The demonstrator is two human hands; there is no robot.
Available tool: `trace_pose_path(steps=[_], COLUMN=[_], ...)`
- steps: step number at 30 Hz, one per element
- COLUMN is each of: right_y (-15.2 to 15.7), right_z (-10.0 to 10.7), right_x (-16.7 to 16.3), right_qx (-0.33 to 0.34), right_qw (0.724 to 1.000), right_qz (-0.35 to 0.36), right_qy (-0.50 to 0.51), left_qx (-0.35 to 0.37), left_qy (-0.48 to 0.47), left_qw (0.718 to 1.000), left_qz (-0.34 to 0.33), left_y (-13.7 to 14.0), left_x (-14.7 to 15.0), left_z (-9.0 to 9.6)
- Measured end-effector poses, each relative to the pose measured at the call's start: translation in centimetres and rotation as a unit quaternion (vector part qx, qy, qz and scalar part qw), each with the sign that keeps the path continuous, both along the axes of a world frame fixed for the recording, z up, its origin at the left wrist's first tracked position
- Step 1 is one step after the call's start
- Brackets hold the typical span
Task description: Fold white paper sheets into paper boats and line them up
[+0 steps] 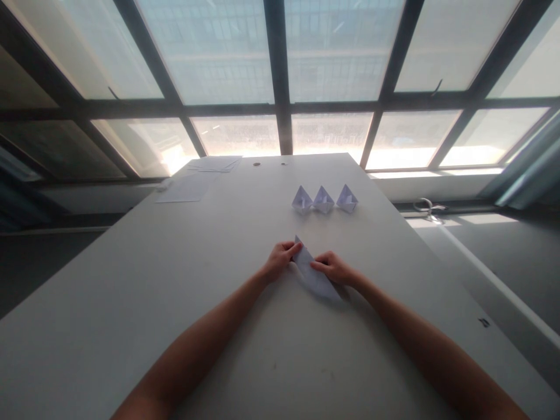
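Observation:
A folded sheet of white paper [315, 279] is held between both hands just above the middle of the white table [227, 350]. Its pointed end tilts up and away from me, while the wider end reaches down to the right. My left hand [282, 258] pinches the paper near the tip, thumb on top. Farther down its right edge, my right hand [335, 266] grips it with the thumb on the near face. Beyond the hands stand three folded paper boats in a row: a left one [301, 200], a middle one [324, 200] and a right one [347, 199].
Flat paper sheets [186, 188] lie at the table's far left, some overlapping. Two small round marks or holes, one larger [256, 164], show near the far edge. Large framed windows [332, 52] rise behind. A shiny metal object [429, 209] sits right of the table.

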State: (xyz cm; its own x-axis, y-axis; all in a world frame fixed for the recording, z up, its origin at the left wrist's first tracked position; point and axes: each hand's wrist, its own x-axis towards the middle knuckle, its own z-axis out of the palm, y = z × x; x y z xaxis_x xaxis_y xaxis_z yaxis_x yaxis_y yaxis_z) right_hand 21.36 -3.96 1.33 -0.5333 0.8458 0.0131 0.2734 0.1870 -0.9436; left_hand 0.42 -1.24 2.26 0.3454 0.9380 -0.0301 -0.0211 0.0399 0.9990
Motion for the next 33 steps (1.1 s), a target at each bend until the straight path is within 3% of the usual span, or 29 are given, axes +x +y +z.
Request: trace_pose_path(steps=[17,28,33], right_y=[0.0,0.2,0.0], right_z=[-0.5,-0.2,0.4], right_x=[-0.3,0.3,0.4], right_qx=[0.001,0.037,0.042], right_qw=[0.998,0.999,0.996], right_qz=[-0.047,0.020,0.051], right_qy=[0.029,-0.024,-0.054], left_qx=[0.013,-0.007,-0.057], left_qy=[0.043,0.045,-0.036], left_qw=[0.998,0.999,0.998], left_qz=[-0.047,-0.015,0.019], left_y=[-0.2,-0.4,-0.3], left_x=[0.0,0.0,0.1], left_z=[0.4,0.4,0.2])
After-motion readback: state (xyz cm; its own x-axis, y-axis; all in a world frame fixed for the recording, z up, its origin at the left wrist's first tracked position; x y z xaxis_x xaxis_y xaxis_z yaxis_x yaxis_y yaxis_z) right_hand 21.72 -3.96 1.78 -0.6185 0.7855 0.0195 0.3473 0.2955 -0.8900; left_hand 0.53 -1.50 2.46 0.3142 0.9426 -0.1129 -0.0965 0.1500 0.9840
